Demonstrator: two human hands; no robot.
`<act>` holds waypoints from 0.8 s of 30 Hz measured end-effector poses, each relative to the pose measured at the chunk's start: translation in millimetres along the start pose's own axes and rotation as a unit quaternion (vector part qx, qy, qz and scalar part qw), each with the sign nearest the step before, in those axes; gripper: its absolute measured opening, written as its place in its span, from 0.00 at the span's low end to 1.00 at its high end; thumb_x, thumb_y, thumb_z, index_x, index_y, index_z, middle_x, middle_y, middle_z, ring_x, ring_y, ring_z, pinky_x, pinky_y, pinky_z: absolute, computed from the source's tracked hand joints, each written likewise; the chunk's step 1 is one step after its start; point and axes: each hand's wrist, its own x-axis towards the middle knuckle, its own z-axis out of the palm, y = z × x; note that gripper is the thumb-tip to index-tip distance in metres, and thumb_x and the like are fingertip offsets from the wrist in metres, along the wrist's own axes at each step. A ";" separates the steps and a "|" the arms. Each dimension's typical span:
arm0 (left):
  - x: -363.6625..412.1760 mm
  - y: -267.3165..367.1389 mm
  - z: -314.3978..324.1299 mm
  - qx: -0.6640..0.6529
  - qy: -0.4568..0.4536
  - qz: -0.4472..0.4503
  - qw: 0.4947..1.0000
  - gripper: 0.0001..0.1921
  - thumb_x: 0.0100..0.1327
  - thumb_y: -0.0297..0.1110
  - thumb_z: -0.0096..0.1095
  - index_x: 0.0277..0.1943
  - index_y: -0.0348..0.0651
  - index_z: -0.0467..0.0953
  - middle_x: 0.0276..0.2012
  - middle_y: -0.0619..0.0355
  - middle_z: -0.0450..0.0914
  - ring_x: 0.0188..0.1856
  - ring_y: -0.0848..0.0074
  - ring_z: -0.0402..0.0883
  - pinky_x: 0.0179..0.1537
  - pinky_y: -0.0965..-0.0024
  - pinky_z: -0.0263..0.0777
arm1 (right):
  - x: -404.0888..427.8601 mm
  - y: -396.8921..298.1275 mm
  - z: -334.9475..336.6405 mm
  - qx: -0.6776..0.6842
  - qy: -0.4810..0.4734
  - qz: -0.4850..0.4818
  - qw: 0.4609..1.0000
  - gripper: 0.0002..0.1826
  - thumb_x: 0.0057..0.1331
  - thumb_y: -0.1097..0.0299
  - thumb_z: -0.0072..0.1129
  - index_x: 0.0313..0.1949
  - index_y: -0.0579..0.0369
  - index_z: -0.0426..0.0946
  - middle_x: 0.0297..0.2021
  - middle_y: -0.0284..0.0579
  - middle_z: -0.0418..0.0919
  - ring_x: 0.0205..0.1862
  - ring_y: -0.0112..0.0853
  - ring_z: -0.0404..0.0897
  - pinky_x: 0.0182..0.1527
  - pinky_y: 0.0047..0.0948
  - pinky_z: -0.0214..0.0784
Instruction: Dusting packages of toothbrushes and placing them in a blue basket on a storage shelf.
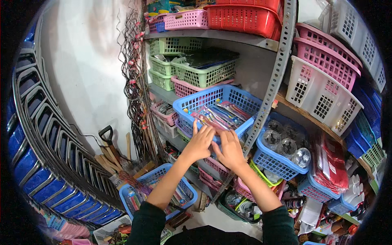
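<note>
A blue plastic basket (196,105) sits on a metal shelf before me, with several packaged toothbrushes (225,114) in clear and coloured wrappers inside. My left hand (200,141) is at the basket's near side, its fingers bent over the closest packs and one finger pointing up. Close beside it, my right hand (229,148) curls its fingers at the same near rim, thumb toward the left hand. The hands hide what lies under the fingers, so I cannot tell whether either grips a pack.
A perforated metal shelf post (272,79) rises just right of the basket. Green baskets (205,75) stand behind it. Below left is another blue basket (191,191) of packaged goods. Blue-seated stacked chairs (46,171) line the left, and a blue basket of clear containers (275,163) stands right.
</note>
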 end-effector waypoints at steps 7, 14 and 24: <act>46.6 -1.9 28.8 0.009 -0.040 -0.014 0.999 0.22 0.44 0.29 0.62 0.45 0.38 0.66 0.45 0.52 0.69 0.57 0.62 0.65 0.65 0.39 0.36 | 4.6 61.6 6.3 -0.034 0.025 0.034 0.999 0.15 0.61 0.69 0.54 0.43 0.65 0.64 0.39 0.57 0.71 0.47 0.52 0.69 0.61 0.48 0.52; 58.4 2.9 47.2 -0.042 0.003 -0.015 0.999 0.25 0.46 0.28 0.64 0.51 0.42 0.67 0.51 0.55 0.69 0.62 0.61 0.61 0.68 0.43 0.35 | 1.2 73.5 5.6 -0.078 0.062 0.094 0.991 0.14 0.60 0.69 0.55 0.43 0.61 0.65 0.42 0.57 0.69 0.52 0.54 0.67 0.61 0.50 0.52; -87.7 33.5 31.9 -0.213 0.080 -0.163 0.960 0.24 0.59 0.31 0.60 0.59 0.44 0.66 0.57 0.51 0.69 0.63 0.58 0.63 0.61 0.57 0.59 | -100.4 20.8 87.1 0.185 0.072 0.200 0.959 0.30 0.59 0.72 0.55 0.60 0.64 0.58 0.61 0.59 0.57 0.62 0.53 0.60 0.64 0.42 0.51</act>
